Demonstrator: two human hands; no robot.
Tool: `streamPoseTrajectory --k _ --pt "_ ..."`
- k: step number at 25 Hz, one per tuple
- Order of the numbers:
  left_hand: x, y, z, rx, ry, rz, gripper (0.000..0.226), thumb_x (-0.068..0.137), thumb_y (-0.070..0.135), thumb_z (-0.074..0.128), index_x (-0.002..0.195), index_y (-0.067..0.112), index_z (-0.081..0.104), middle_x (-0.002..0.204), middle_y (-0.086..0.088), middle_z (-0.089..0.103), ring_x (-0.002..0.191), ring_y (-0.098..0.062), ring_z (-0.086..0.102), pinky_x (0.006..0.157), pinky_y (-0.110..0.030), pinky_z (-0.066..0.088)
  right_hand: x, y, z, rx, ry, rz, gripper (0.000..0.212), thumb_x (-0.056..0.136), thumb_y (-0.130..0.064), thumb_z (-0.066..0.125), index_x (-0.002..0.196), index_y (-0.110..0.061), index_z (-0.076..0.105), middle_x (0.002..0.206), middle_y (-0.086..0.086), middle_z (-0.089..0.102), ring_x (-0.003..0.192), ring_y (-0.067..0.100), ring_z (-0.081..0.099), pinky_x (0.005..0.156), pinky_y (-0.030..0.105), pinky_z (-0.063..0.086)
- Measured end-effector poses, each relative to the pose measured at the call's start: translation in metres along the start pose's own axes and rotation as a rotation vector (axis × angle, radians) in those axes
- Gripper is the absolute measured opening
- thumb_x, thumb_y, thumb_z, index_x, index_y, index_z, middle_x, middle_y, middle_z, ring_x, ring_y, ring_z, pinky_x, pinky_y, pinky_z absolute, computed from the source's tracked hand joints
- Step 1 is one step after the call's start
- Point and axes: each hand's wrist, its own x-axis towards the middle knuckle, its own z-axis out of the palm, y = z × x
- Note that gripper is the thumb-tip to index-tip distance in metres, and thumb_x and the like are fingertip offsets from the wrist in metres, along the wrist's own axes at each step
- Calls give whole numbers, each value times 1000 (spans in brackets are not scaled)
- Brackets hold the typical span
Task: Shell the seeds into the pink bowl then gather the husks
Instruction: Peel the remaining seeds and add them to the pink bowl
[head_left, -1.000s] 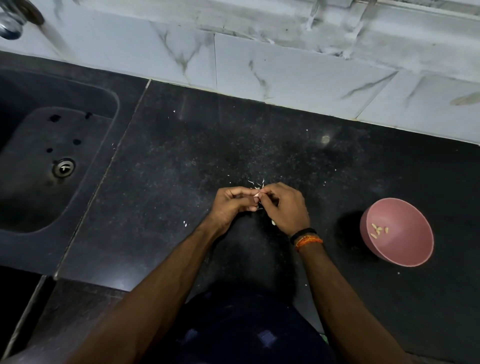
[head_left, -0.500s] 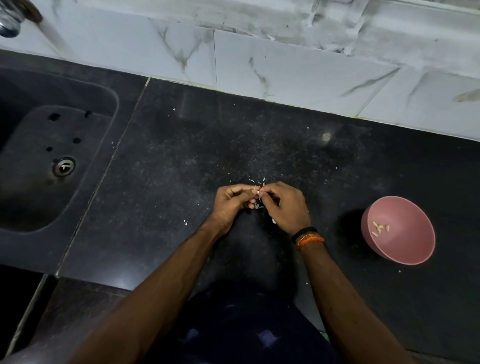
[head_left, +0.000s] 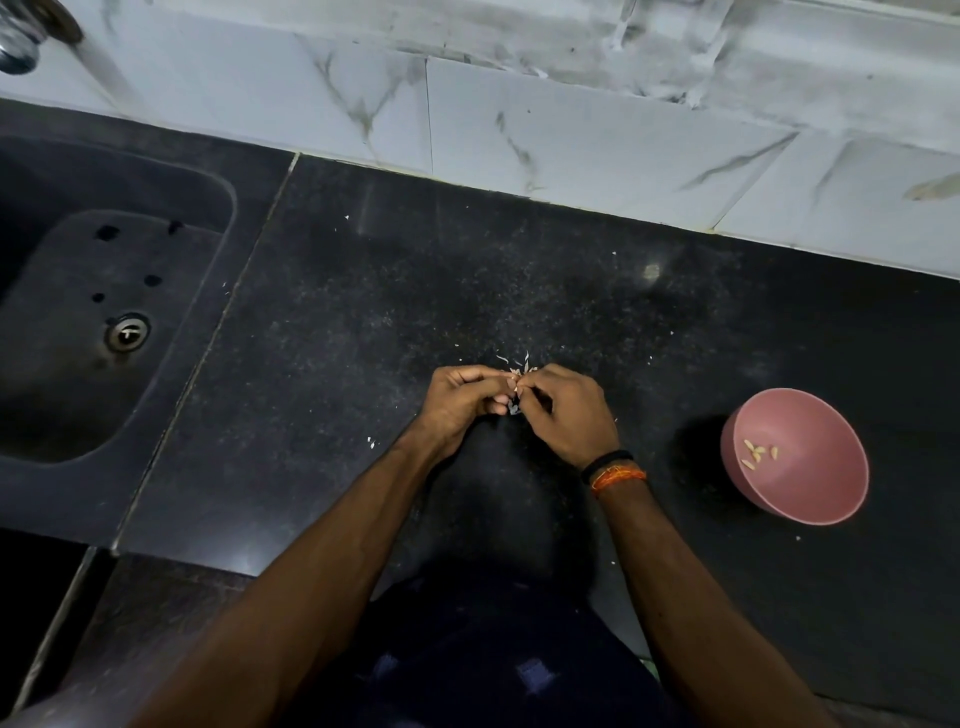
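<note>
Pink bowl (head_left: 810, 499), speckled black counter (head_left: 415, 312)

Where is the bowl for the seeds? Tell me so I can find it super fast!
Look at the black countertop under the white marble tiles. Go past the person's right hand toward the right side. There sits the pink bowl, the only colourful round thing there, with a few pale seeds inside.

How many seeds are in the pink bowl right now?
About 5, as far as I can tell. The shelled seeds lie in a small cluster on the left inner side of the pink bowl. They are tiny and close together, so one may hide another.
</note>
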Motion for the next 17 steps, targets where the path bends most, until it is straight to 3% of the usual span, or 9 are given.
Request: streamPoseTrajectory --k 9,17 --pt "1 2 -2 -5 -27 -32 8 85 -7 69 92 -8 74 78 -16 72 64 -15 67 61 -22 57 0 -1 6 -14 20 69 12 91 -17 66 93 -13 76 88 2 69 75 16 62 70 31 51" --pt "1 4 -1 5 -48 -64 10 86 -7 69 95 -9 73 82 -16 74 69 -17 69 63 -22 59 -2 -1 7 -47 23 74 9 91 -15 66 90 -10 74 83 -6 59 72 9 52 65 16 35"
